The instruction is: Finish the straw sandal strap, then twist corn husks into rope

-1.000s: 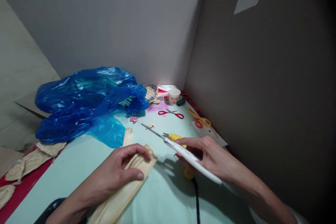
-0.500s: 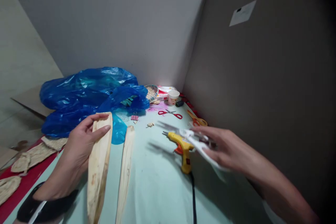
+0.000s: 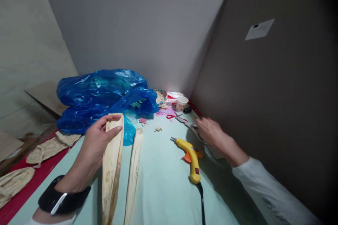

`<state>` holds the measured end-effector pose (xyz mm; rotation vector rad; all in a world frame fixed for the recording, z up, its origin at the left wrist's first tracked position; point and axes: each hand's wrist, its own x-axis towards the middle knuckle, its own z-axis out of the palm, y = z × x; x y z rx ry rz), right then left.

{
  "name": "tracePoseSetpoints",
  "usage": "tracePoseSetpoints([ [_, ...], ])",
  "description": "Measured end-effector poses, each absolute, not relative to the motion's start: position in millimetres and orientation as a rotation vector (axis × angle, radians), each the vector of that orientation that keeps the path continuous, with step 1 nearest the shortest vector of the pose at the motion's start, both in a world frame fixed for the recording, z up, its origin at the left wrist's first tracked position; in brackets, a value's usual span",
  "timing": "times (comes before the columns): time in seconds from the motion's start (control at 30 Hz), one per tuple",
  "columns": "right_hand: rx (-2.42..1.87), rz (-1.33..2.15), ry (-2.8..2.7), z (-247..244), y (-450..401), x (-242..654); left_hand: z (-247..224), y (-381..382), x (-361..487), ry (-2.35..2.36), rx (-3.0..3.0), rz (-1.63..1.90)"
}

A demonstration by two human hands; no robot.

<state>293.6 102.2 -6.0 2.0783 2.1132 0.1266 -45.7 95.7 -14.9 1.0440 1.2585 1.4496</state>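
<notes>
My left hand [image 3: 101, 139] pinches the top end of a pale dried plant strip [image 3: 112, 168], thumb on its front face, its length running down toward me. A second, narrower dried strip [image 3: 134, 174] lies on the table just to its right. By the right wall, my right hand [image 3: 211, 133] is closed around the handles of white-handled scissors [image 3: 194, 128], low at the table top; their blades point to the far left. The fingers partly hide the handles. Nearer to me lies a yellow glue gun [image 3: 194, 158] with an orange trigger and black cord.
A crumpled blue plastic bag [image 3: 101, 91] fills the back left. Toward the back stand a paper cup [image 3: 182, 103], a small woven basket [image 3: 161, 97], red-handled scissors [image 3: 171, 116] and a pink binder clip [image 3: 143, 121]. Braided pieces [image 3: 49, 147] lie on red cloth at left.
My right hand has moved away from above the glue gun, lowering the white-handled scissors to the table by the right wall. My left hand keeps its strip. The view has shifted slightly.
</notes>
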Motion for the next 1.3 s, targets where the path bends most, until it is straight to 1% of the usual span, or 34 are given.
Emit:
tracePoseSetpoints([
  [0.13, 1.802, 0.048, 2.454, -4, 119, 240, -17, 94, -41, 1.288, 1.092, 1.371],
  [0.27, 1.662, -0.012, 2.608, -24, 136, 197, -20, 94, -39, 1.321, 1.127, 1.347],
  [0.43, 1.634, -0.011, 2.685, -40, 149, 198, -30, 98, -42, 1.272, 1.203, 1.364],
  [0.6, 1.592, 0.009, 2.814, -27, 166, 204, -32, 99, -41, 1.255, 1.199, 1.391],
  [0.7, 1.485, -0.001, 2.904, -22, 175, 187, -30, 99, -41, 1.265, 1.204, 1.402],
  [0.83, 1.335, -0.015, 2.920, -32, 174, 156, -29, 100, -41, 1.280, 1.213, 1.384],
  [1.0, 1.385, 0.024, 2.860, -45, 169, 142, -29, 98, -40, 1.278, 1.229, 1.368],
  [1.1, 1.484, 0.001, 2.819, -35, 168, 150, -30, 97, -38, 1.271, 1.231, 1.364],
  [1.2, 1.587, -0.059, 2.779, -8, 159, 166, -31, 97, -35, 1.265, 1.229, 1.365],
  [1.3, 1.657, -0.111, 2.759, 21, 119, 195, -31, 96, -34, 1.255, 1.231, 1.354],
])
